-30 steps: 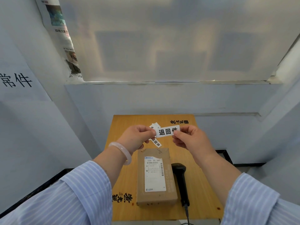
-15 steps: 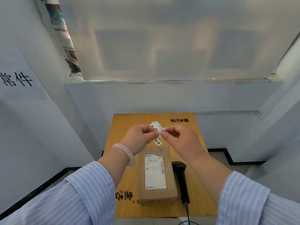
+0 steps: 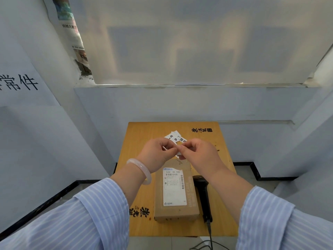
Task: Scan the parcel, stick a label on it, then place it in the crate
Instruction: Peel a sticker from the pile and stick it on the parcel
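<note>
Pinching a small white label [image 3: 177, 153] between them, the left hand [image 3: 158, 153] and right hand [image 3: 198, 154] meet fingertip to fingertip above the desk [image 3: 142, 141], fingers curled closed on it. Below them lies the parcel [image 3: 176, 192], flat, shipping slip up, with the black scanner [image 3: 203, 197] just beside its right edge. Loose labels [image 3: 173, 137] lie farther back.
</note>
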The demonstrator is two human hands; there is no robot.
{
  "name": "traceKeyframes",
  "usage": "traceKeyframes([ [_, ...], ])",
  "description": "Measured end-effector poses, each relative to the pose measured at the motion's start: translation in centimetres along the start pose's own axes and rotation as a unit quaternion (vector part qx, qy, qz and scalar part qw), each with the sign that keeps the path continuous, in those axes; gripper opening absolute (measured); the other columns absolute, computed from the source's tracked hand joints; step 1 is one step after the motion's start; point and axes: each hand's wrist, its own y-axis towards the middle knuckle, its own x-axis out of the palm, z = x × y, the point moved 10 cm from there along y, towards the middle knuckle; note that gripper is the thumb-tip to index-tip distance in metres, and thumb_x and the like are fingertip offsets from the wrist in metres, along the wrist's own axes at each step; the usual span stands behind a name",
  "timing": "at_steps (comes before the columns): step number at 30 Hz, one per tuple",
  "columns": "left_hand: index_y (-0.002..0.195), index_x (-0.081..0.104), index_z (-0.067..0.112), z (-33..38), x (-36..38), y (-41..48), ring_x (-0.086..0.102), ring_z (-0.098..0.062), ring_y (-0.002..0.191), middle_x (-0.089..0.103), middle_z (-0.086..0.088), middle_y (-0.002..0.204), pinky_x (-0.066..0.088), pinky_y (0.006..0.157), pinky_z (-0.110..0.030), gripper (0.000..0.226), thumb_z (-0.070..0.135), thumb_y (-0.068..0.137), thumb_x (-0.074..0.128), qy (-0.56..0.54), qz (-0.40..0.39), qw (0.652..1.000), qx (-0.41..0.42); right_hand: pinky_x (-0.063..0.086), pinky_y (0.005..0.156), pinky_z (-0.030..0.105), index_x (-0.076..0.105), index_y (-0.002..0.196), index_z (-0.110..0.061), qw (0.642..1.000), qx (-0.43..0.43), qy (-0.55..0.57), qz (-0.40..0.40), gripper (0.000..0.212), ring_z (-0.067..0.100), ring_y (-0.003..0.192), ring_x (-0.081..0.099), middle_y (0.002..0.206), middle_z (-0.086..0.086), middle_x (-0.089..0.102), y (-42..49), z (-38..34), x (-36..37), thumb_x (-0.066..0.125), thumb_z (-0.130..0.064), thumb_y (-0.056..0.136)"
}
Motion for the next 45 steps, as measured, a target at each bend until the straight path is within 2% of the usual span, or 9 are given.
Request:
traceKeyframes([
  [8, 0.071, 0.07, 0.027, -0.2, -0.1, 0.2, 0.047, 0.005, 0.045, 0.058, 0.019, 0.052, 0.034, 0.041, -0.009, 0.01, 0.028, 0.08, 0.069, 0.003, 0.012, 1.0, -0.001, 0.048, 0.06, 0.016, 0.065, 0.077, -0.033, 0.999, 0.001, -0.037, 0.004, 0.011, 0.001, 0.071, 0.068, 0.069, -0.009, 0.073, 0.3, 0.1, 0.2, 0.063, -0.031, 0.087],
  [11, 0.071, 0.07, 0.027, -0.2, 0.0, 0.1, 0.048, 0.005, 0.047, 0.058, 0.026, 0.05, 0.035, 0.042, -0.01, 0.01, 0.028, 0.081, 0.068, 0.006, 0.013, 1.0, -0.001, 0.052, 0.062, 0.021, 0.065, 0.076, -0.034, 0.999, -0.001, -0.044, 0.005, 0.012, 0.003, 0.071, 0.069, 0.07, -0.009, 0.073, 0.3, 0.1, 0.2, 0.063, -0.03, 0.087],
  [20, 0.076, 0.072, 0.024, 0.1, -0.1, 0.1, 0.047, 0.003, 0.043, 0.057, 0.014, 0.056, 0.037, 0.047, -0.02, 0.01, 0.03, 0.082, 0.066, 0.046, 0.03, 0.998, 0.005, 0.055, 0.068, 0.026, 0.068, 0.073, -0.03, 1.0, 0.011, 0.016, -0.003, 0.012, 0.002, 0.067, 0.071, 0.065, -0.012, 0.073, 0.5, 0.3, 0.3, 0.069, -0.032, 0.085],
  [28, 0.072, 0.071, 0.025, -0.3, 0.2, 0.1, 0.05, 0.007, 0.047, 0.06, 0.023, 0.053, 0.035, 0.042, -0.009, 0.01, 0.029, 0.08, 0.067, 0.002, 0.028, 1.0, -0.012, 0.056, 0.069, 0.029, 0.067, 0.077, -0.028, 0.999, 0.012, -0.029, 0.014, 0.014, 0.007, 0.073, 0.07, 0.072, -0.006, 0.073, 0.4, 0.5, 0.0, 0.06, -0.029, 0.089],
  [30, 0.072, 0.07, 0.023, -0.7, 0.2, 0.1, 0.049, 0.007, 0.045, 0.06, 0.018, 0.056, 0.035, 0.041, -0.008, 0.01, 0.025, 0.081, 0.067, -0.008, 0.032, 0.999, -0.019, 0.057, 0.07, 0.033, 0.067, 0.076, -0.026, 0.999, 0.02, -0.035, 0.018, 0.014, 0.01, 0.075, 0.069, 0.071, -0.005, 0.073, 0.4, 0.8, -0.2, 0.06, -0.028, 0.088],
  [33, 0.072, 0.068, 0.021, -2.2, -0.1, 0.0, 0.045, 0.002, 0.044, 0.058, 0.01, 0.06, 0.037, 0.042, -0.011, 0.01, 0.021, 0.081, 0.065, -0.011, 0.033, 0.998, -0.048, 0.056, 0.071, 0.034, 0.067, 0.077, -0.023, 0.998, 0.045, -0.038, 0.023, 0.013, 0.012, 0.076, 0.068, 0.07, -0.005, 0.073, 0.6, 1.8, -0.5, 0.06, -0.025, 0.088],
  [37, 0.073, 0.066, 0.013, -6.0, -1.6, -0.7, 0.049, -0.014, 0.057, 0.056, 0.003, 0.062, 0.042, 0.052, -0.026, 0.012, 0.021, 0.08, 0.061, -0.012, 0.056, 0.992, -0.116, 0.056, 0.071, 0.034, 0.064, 0.074, -0.023, 0.994, 0.082, -0.067, 0.023, 0.015, 0.011, 0.076, 0.068, 0.07, -0.008, 0.072, 0.6, 3.7, -1.0, 0.059, -0.024, 0.088],
  [42, 0.077, 0.063, 0.016, -11.6, -4.4, -1.9, 0.047, -0.016, 0.051, 0.056, 0.0, 0.061, 0.039, 0.047, -0.026, 0.014, 0.028, 0.081, 0.056, 0.035, 0.1, 0.974, -0.201, 0.058, 0.074, 0.04, 0.064, 0.077, -0.02, 0.988, 0.124, -0.089, -0.001, 0.013, 0.012, 0.077, 0.069, 0.072, -0.007, 0.073, 0.5, 5.9, -0.7, 0.058, -0.023, 0.088],
  [45, 0.075, 0.061, 0.016, -14.3, -5.7, -2.7, 0.05, -0.019, 0.054, 0.059, -0.002, 0.063, 0.041, 0.052, -0.029, 0.015, 0.029, 0.079, 0.056, 0.059, 0.115, 0.962, -0.242, 0.058, 0.076, 0.043, 0.065, 0.078, -0.017, 0.984, 0.153, -0.088, -0.011, 0.013, 0.014, 0.076, 0.07, 0.071, -0.005, 0.073, 0.4, 7.2, -0.4, 0.058, -0.022, 0.088],
])
